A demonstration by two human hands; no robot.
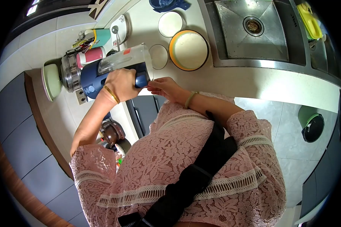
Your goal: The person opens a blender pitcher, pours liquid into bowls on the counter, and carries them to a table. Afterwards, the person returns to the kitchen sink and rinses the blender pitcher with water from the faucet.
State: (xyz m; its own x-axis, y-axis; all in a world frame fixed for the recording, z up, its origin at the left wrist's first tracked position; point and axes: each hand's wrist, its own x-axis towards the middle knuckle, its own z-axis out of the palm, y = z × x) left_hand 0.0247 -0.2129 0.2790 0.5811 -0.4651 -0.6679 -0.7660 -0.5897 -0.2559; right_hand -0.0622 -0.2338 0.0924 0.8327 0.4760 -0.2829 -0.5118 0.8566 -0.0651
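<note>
My left hand (pixel 121 85) is wrapped round the handle of a dark blue and clear blender jug (pixel 119 60). The jug leans to the right, and its clear mouth is near a glass (pixel 158 56). At the near edge of the mouth, the pinched fingers of my right hand (pixel 165 87) touch the jug beside its handle. Whitish liquid fills a bowl (pixel 189 50) with an orange rim, right of the glass. Behind them stands a cup (pixel 170 24) of white liquid.
A metal sink (pixel 250 45) is set into the counter at the right, with a yellow item (pixel 309 20) beyond it. Along the left wall stand a pink cup (pixel 91 56), a teal holder (pixel 101 37) and a pale green container (pixel 51 82). A bin (pixel 313 128) is on the floor.
</note>
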